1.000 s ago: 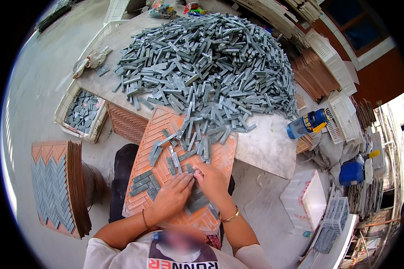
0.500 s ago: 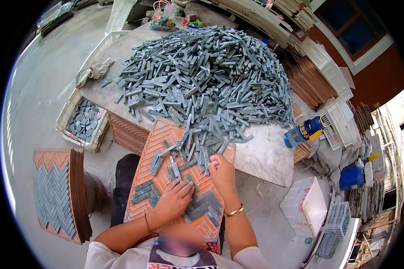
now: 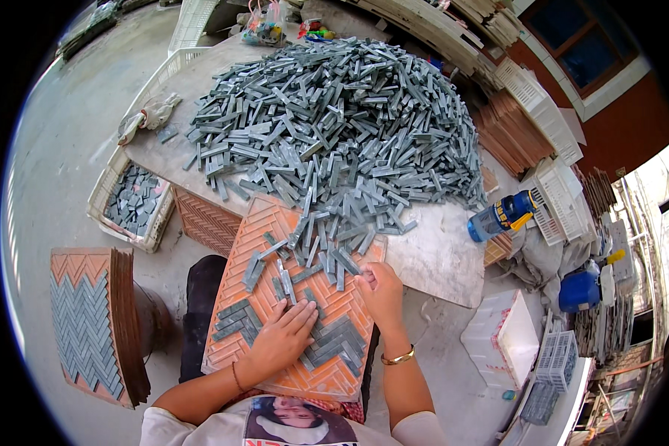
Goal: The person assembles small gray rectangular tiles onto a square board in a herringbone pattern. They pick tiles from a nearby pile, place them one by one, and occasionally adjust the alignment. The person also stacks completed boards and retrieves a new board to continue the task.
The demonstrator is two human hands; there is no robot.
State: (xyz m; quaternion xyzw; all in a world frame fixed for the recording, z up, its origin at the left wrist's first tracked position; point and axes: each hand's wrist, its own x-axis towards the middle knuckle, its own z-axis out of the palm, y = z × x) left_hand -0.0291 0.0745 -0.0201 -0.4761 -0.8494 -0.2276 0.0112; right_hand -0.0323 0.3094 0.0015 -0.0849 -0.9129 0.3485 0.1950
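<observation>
An orange tray (image 3: 275, 223) with herringbone grooves lies before me, partly filled with grey stone strips (image 3: 336, 343). My left hand (image 3: 284, 336) rests over its middle with fingers stretched out. Loose strips (image 3: 287, 285) lie at those fingertips; what is under the palm is hidden. At the tray's right edge, my right hand (image 3: 383, 294) is closed in a pinch. Its fingertips meet the lower end of a tilted grey strip (image 3: 345, 261). More loose strips spill onto the tray's far part from a large heap (image 3: 334, 126).
The heap sits on a pale table (image 3: 438, 256). A blue bottle (image 3: 498, 217) stands at its right. To the left are a white crate (image 3: 153, 236) of grey pieces and a stack of trays (image 3: 89, 327), the top one filled. A white box (image 3: 500, 334) sits at right.
My right hand has moved right and slightly down, and a strip by its fingertips now lies more slanted. My left hand has shifted slightly down and left, still on the tray.
</observation>
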